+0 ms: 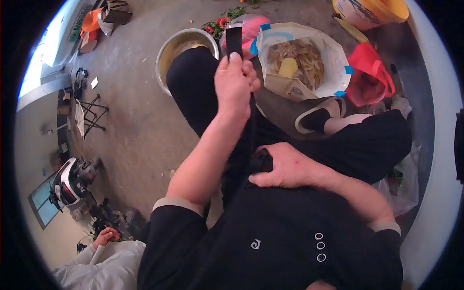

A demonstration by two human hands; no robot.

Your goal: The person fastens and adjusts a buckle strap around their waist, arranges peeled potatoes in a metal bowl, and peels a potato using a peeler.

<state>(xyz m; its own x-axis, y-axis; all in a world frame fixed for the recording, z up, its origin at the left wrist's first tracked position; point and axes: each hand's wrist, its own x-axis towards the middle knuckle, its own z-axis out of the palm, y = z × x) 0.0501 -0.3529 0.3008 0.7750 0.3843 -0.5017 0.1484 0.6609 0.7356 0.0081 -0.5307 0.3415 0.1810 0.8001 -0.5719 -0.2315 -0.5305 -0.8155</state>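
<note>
The left hand point(235, 88) grips a black strap point(234, 42), upright above the knee; the right hand point(292, 166) closes around a dark bundle point(261, 162) near the waist. The strap is not yet released, while peelings point(311, 62) already lie inside the white bag point(334, 63).

Saw black strap point(234, 41) in left hand point(237, 84); blue-tabbed white bag point(335, 60) to its right; red bag point(361, 60) beyond right hand point(292, 166).

Wearer's hands point(237, 84) point(287, 166), ×2; blk strap point(234, 41), ×1; metal bowl point(162, 60), ×1; red bag point(363, 63), ×1; yel. bucket point(392, 13), ×1; stool point(79, 118), ×1; shirt rings point(320, 245), ×3
</note>
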